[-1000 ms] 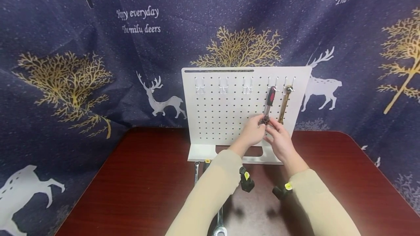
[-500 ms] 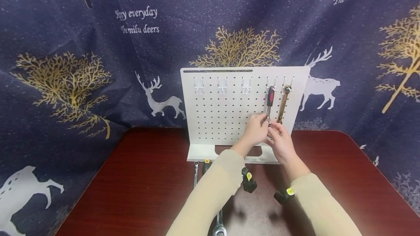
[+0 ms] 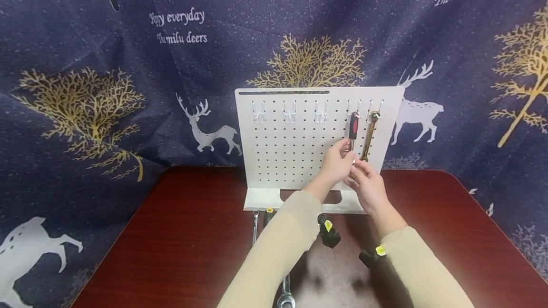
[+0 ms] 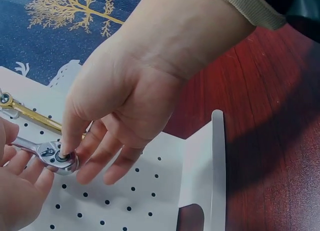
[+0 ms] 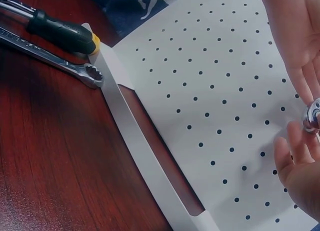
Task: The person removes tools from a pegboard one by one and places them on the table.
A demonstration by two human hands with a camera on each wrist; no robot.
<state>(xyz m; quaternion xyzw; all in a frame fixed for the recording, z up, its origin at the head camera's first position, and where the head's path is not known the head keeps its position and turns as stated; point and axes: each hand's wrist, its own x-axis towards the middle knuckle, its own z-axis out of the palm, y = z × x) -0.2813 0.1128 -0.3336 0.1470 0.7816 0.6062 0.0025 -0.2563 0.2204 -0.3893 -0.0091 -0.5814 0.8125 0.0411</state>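
Note:
A ratchet wrench (image 3: 353,126) with a black and red handle hangs from a hook on the white pegboard (image 3: 282,156), head down. My left hand (image 3: 336,163) grips its shaft, fingers behind the metal in the left wrist view. My right hand (image 3: 370,191) pinches the round ratchet head (image 4: 57,156), its thumb on the square drive. In the right wrist view the head shows at the right edge, between both hands. A gold-coloured wrench (image 3: 368,139) hangs on the hook to the right.
Three more hooks, such as the middle hook (image 3: 321,110), line the board's top left. On the red-brown table (image 3: 180,241) lie a silver combination wrench (image 3: 286,298), a smaller wrench (image 3: 255,225) and a screwdriver (image 5: 60,33) with a dark handle, partly behind the left sleeve (image 3: 274,246).
My left hand has moved slightly up and right along the ratchet wrench's shaft. The wrench's lower end has swung a little to the right. My right hand stays close to the head.

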